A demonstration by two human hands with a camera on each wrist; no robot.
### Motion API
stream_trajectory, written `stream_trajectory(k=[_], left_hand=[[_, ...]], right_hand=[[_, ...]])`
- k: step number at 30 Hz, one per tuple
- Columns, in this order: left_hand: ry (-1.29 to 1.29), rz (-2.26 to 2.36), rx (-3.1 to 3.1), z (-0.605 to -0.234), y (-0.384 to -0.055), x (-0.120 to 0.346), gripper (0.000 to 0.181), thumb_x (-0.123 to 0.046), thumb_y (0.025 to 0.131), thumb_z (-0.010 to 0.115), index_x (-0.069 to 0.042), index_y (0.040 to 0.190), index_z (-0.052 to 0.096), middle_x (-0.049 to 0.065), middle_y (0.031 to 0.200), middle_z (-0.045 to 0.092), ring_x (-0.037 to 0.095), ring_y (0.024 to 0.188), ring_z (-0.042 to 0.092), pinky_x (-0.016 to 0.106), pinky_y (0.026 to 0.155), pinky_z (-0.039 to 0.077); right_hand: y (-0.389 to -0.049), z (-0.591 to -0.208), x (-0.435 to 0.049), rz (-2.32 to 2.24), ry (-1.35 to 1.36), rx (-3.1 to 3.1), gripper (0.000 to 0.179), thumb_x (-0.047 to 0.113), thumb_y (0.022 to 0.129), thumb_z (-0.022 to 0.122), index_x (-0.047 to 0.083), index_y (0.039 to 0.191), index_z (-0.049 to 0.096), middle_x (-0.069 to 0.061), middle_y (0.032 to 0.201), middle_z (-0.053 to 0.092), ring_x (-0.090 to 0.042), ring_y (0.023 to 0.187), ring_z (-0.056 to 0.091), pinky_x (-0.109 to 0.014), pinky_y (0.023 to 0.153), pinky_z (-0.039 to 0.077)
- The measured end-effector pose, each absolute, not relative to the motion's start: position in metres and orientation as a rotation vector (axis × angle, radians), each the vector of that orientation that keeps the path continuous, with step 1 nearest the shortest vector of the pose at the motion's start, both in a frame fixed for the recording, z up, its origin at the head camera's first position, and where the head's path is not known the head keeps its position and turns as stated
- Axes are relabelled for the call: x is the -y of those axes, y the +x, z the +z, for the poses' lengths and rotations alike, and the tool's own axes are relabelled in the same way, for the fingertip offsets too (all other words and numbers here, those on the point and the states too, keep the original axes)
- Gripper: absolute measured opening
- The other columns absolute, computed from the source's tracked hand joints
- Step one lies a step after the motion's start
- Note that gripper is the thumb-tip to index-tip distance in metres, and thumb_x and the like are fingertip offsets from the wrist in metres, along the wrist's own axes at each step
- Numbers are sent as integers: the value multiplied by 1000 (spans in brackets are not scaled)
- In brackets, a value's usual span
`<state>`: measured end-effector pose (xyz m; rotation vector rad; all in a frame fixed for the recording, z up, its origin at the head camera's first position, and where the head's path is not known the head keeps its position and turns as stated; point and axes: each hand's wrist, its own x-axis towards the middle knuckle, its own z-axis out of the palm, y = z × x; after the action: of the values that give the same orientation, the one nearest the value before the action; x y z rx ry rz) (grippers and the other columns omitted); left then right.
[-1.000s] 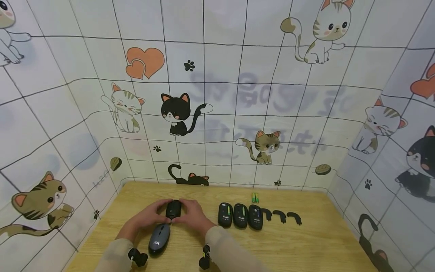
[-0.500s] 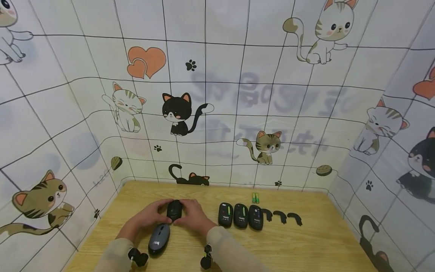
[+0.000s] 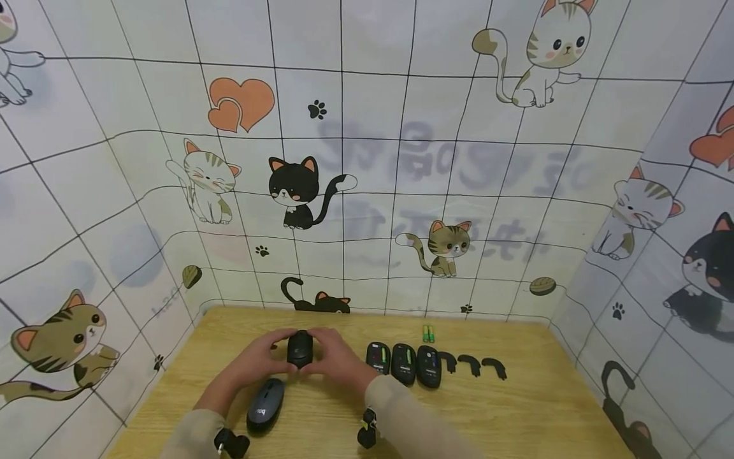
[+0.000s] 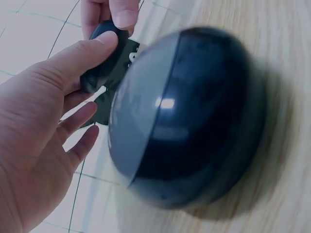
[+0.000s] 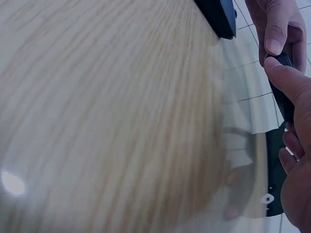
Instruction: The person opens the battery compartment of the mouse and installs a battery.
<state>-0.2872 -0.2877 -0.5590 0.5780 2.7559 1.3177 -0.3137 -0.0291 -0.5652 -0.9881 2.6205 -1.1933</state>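
Observation:
Both hands hold a black computer mouse (image 3: 300,349) between them, thumbs on its near end and fingers along its sides. My left hand (image 3: 258,358) grips it from the left, my right hand (image 3: 339,362) from the right. In the left wrist view, the left thumb presses on the black mouse (image 4: 103,60), while the lower fingers stay off it. In the right wrist view, the thumbs meet at a ribbed part of the black mouse (image 5: 283,99). A grey-and-black mouse (image 3: 266,406) lies on the table just below the left hand, looming large in the left wrist view.
Right of the hands, three mice (image 3: 404,364) lie underside up in a row, green batteries visible in some. Several curved black covers (image 3: 469,365) lie beside them. Two green batteries (image 3: 429,333) sit behind. A cat-print sheet (image 3: 367,159) surrounds the wooden table (image 3: 487,421).
Both hands have moved slightly right and away with the black mouse, so a wider gap separates it from the grey-and-black mouse. The right forearm has shifted right.

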Motion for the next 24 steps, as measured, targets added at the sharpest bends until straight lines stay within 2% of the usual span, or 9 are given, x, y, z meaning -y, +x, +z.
stream_trajectory(k=[4,13,21,24], left_hand=[[672,1330,-2813,-555,-283,277,82,-31,86,98,-6,154,61,16,155,62,42,143,57,65,110,50],[798,1303,-2908,-556,-274,250,80,-36,89,96,-12,157,61,10,156,62,35,139,59,53,102,57],[894,1356,-2892,-558,-264,220,80,-37,90,96,-16,158,59,6,156,61,30,135,60,49,99,58],[908,1392,-2862,-559,-259,208,81,-39,90,96,-18,159,58,4,156,60,28,135,60,51,99,58]], right_hand=[[-313,-557,16,-1151,-1019,-2629,89,42,93,92,12,165,50,-9,166,50,-30,154,44,-50,124,44],[-301,-548,-18,-1189,-983,-2628,89,45,93,92,19,167,49,-4,168,48,-27,155,45,-54,122,46],[-285,-549,-52,-1300,-1005,-2606,89,38,92,94,18,167,50,-10,169,46,-38,156,43,-65,119,46],[-277,-549,-65,-1329,-997,-2602,89,39,93,93,18,167,49,-9,169,45,-38,155,44,-66,117,47]])
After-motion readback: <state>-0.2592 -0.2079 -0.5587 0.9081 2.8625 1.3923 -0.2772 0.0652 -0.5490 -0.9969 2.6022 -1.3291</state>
